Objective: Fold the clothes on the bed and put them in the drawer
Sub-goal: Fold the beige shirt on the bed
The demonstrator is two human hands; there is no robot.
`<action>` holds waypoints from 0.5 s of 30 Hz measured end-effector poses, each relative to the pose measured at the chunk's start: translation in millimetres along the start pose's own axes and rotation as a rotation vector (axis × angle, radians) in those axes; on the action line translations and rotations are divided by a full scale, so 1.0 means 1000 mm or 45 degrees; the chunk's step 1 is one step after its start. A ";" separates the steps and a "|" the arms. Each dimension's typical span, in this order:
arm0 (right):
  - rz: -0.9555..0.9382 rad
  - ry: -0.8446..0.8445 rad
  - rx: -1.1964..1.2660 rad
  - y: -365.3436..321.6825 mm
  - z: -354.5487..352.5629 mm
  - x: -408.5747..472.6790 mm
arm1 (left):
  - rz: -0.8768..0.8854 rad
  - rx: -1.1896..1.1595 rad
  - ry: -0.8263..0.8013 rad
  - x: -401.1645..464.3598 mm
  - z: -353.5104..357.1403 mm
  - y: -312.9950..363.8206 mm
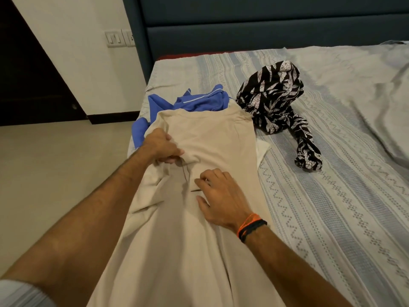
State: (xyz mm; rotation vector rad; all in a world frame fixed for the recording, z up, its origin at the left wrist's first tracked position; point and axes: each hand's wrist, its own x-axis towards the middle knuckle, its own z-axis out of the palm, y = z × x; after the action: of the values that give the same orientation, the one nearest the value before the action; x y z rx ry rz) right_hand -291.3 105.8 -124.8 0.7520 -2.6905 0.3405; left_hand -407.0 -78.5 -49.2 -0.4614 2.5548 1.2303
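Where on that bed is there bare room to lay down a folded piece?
The striped bedsheet lies bare right of the beige garment and below the black-and-white garment. Another bare strip runs beneath the headboard. The left edge is crowded: blue garment, beige garment, both hands.

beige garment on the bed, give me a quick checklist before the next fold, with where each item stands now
1. Left hand grips the beige garment: ok, fingers bunch the fabric at its left side.
2. Right hand steadies the cloth: ok, it rests on the middle.
3. Garment lies flat: not ok, creases run along the left side.
4. Fold path free: not ok, the garment overlaps the blue garment.
5. Black and white patterned garment is out of the way: ok, beside it on the bed.
6. Drawer ready: cannot tell, none in view.
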 end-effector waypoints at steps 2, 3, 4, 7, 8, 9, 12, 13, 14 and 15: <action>0.010 0.051 -0.051 -0.009 0.004 0.009 | 0.048 -0.100 0.162 0.003 0.008 -0.008; 0.044 0.069 0.013 -0.012 0.004 0.011 | 0.096 -0.088 0.271 0.005 0.011 -0.013; 0.113 0.080 0.153 -0.013 0.002 0.013 | 0.146 -0.037 0.378 0.004 0.014 -0.017; 0.242 -0.033 0.529 -0.008 -0.003 0.014 | 0.227 0.137 0.527 -0.001 0.020 -0.020; 0.186 -0.112 0.520 -0.005 -0.004 0.012 | 0.247 0.204 0.539 -0.006 0.023 -0.017; 0.149 -0.142 0.529 -0.003 -0.003 0.009 | 0.297 0.298 0.566 -0.011 0.026 -0.015; 0.296 0.172 0.560 0.008 -0.006 0.007 | 0.675 0.509 0.699 -0.030 0.044 -0.010; 0.369 0.283 0.500 0.014 -0.007 0.010 | 0.788 0.539 0.645 -0.037 0.053 -0.012; 0.427 0.285 0.402 0.022 -0.005 0.011 | 0.860 0.591 0.548 -0.040 0.067 -0.016; 0.462 0.178 0.291 0.030 -0.004 0.012 | 0.898 0.670 0.472 -0.042 0.079 -0.023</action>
State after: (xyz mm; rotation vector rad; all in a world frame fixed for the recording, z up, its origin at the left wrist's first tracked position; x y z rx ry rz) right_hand -316.6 126.3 -121.0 0.2768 -2.6724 0.7680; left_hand -351.4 -22.3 -97.6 0.4013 3.3511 0.5908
